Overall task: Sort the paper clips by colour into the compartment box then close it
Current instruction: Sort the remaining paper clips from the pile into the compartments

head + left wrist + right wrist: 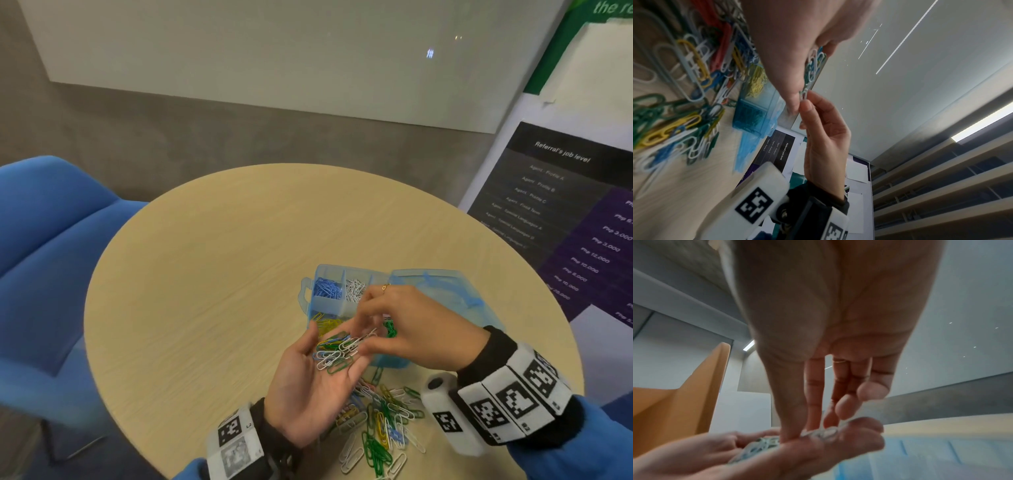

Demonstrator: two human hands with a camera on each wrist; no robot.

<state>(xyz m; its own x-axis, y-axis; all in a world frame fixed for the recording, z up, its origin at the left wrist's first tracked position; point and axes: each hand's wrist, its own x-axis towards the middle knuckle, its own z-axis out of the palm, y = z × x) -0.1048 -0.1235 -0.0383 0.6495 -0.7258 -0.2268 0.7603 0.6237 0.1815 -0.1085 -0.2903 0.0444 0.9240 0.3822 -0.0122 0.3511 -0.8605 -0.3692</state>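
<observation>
On cupped left hand (310, 387), right hand (409, 327) fingertips pinch white paper clips (354, 342).

Translucent blue compartment box (442, 291), beige table (205, 274)

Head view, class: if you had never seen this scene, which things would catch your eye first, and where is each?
The two hands at the middle: the left hand lies palm up with a handful of mixed paper clips, and the right hand pinches one from it. Behind them the blue box stands open on the round table, and a loose pile of clips lies near the table's front edge.
</observation>
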